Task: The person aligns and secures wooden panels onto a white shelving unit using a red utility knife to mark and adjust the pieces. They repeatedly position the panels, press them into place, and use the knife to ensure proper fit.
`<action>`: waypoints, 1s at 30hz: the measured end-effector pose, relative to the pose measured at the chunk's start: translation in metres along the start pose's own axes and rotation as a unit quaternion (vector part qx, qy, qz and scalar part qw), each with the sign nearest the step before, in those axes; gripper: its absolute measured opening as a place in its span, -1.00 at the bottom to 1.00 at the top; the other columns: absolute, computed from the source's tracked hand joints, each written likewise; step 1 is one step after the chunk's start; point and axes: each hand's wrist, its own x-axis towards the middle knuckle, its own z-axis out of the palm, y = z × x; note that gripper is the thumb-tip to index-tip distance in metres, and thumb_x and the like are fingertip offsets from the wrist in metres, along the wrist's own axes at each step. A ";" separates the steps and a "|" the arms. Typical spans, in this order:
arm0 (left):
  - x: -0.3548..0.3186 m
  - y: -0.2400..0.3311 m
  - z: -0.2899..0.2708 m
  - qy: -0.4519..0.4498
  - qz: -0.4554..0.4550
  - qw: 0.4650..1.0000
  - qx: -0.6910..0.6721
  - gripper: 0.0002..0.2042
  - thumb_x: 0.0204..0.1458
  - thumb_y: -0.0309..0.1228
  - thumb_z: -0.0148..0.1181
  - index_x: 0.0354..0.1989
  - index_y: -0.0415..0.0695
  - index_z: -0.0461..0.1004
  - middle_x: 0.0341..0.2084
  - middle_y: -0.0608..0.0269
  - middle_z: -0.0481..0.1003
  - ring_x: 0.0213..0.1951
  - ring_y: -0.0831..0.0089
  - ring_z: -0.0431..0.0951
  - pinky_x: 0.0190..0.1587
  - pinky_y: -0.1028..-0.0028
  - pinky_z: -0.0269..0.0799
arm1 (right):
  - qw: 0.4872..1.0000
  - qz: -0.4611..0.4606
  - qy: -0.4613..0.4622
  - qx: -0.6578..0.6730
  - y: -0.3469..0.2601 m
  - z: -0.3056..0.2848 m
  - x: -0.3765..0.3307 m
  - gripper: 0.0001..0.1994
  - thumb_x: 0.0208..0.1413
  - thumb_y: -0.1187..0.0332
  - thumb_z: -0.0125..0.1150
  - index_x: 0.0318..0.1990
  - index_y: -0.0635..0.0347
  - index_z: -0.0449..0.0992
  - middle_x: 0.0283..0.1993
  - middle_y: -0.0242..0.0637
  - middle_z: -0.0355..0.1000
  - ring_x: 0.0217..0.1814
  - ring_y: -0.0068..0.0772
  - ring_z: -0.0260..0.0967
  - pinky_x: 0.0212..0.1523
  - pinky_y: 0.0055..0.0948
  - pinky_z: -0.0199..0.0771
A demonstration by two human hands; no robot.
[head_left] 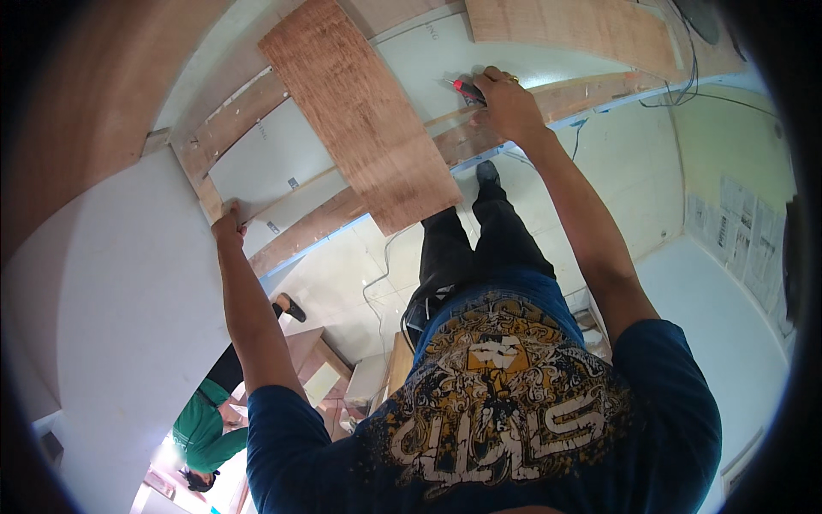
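Note:
My right hand (507, 104) is closed round a small red-and-black hand tool (468, 91) with a thin pointed tip aimed to the left. It is over the wooden front rail, by a pale panel (548, 67). At the far left, my left hand (229, 224) is closed at the end of a narrow wooden strip (205, 190), its fingers partly hidden. Between the hands a reddish-brown plywood board (364, 120) lies slantwise across the wooden frame (321, 221), its near end jutting past the frame's edge.
Another plywood piece (574, 32) lies at the back right. Dark cables (687, 81) hang at the right corner, and a thin cord (377, 278) runs over the tiled floor. A person in a green shirt (210, 428) is at the lower left, near a wooden box-like piece (321, 360).

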 end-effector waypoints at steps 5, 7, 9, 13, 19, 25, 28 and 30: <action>0.000 0.000 0.000 0.008 0.013 0.998 0.055 -0.40 -0.02 -0.03 0.59 -0.01 -0.23 0.47 -0.34 0.21 0.47 -0.52 0.40 0.40 -0.64 0.45 0.34 | 0.991 0.021 -0.008 0.134 -0.019 -0.010 0.047 -0.44 -0.06 0.23 0.54 0.11 0.21 0.52 0.06 -0.04 0.52 0.16 0.11 0.48 0.14 -0.07 0.53; -0.012 0.006 0.009 -0.008 0.040 0.997 0.064 -0.35 0.05 0.08 0.47 -0.06 -0.34 0.46 -0.36 0.15 0.50 -0.53 0.38 0.45 -0.66 0.46 0.36 | 0.978 -0.028 0.064 0.194 -0.029 0.000 0.085 -0.41 -0.06 0.25 0.55 0.14 0.24 0.51 -0.04 -0.04 0.55 0.12 0.10 0.50 0.13 -0.10 0.53; -0.011 0.007 0.008 0.000 0.054 0.996 0.077 -0.32 0.08 0.13 0.42 -0.08 -0.39 0.47 -0.37 0.12 0.52 -0.54 0.37 0.47 -0.66 0.46 0.37 | 0.986 -0.050 0.031 0.153 -0.040 0.005 0.113 -0.41 -0.06 0.25 0.54 0.15 0.21 0.52 0.05 -0.06 0.53 0.17 0.07 0.48 0.16 -0.10 0.50; -0.005 0.002 0.001 0.020 0.049 0.991 0.121 -0.34 0.09 0.10 0.43 -0.06 -0.38 0.49 -0.37 0.13 0.52 -0.56 0.36 0.45 -0.66 0.44 0.37 | 0.994 -0.029 -0.070 0.074 -0.050 0.008 0.136 -0.36 -0.08 0.26 0.55 0.22 0.18 0.50 0.17 -0.12 0.50 0.23 0.02 0.46 0.22 -0.09 0.48; -0.004 -0.008 -0.007 0.016 0.060 0.995 0.075 -0.39 0.10 0.06 0.44 -0.07 -0.36 0.51 -0.38 0.14 0.53 -0.56 0.37 0.45 -0.65 0.43 0.35 | 0.994 -0.053 -0.054 0.081 -0.050 0.002 0.113 -0.19 -0.11 0.26 0.59 0.37 0.12 0.40 0.40 -0.14 0.38 0.33 0.01 0.41 0.35 -0.17 0.41; -0.013 -0.001 -0.011 -0.021 0.049 0.996 0.067 -0.49 0.11 -0.03 0.46 -0.11 -0.29 0.53 -0.41 0.20 0.51 -0.56 0.40 0.42 -0.64 0.41 0.36 | 0.988 -0.094 -0.043 0.116 -0.035 0.012 0.099 -0.18 -0.12 0.27 0.57 0.39 0.09 0.38 0.48 -0.31 0.31 0.42 -0.13 0.34 0.40 -0.21 0.40; -0.009 -0.009 -0.013 -0.028 0.065 0.996 0.058 -0.53 0.11 -0.06 0.47 -0.13 -0.26 0.53 -0.45 0.23 0.49 -0.56 0.43 0.43 -0.65 0.41 0.37 | 0.988 -0.083 -0.037 0.123 -0.039 0.009 0.098 -0.17 -0.13 0.27 0.58 0.39 0.08 0.38 0.50 -0.36 0.29 0.42 -0.15 0.34 0.40 -0.22 0.40; -0.012 -0.009 -0.003 -0.043 0.076 0.994 0.066 -0.55 0.11 -0.07 0.47 -0.15 -0.25 0.53 -0.47 0.25 0.49 -0.56 0.44 0.44 -0.65 0.41 0.38 | 0.986 -0.083 -0.029 0.144 -0.031 0.010 0.101 -0.17 -0.13 0.28 0.58 0.39 0.05 0.38 0.50 -0.38 0.28 0.43 -0.16 0.34 0.39 -0.22 0.41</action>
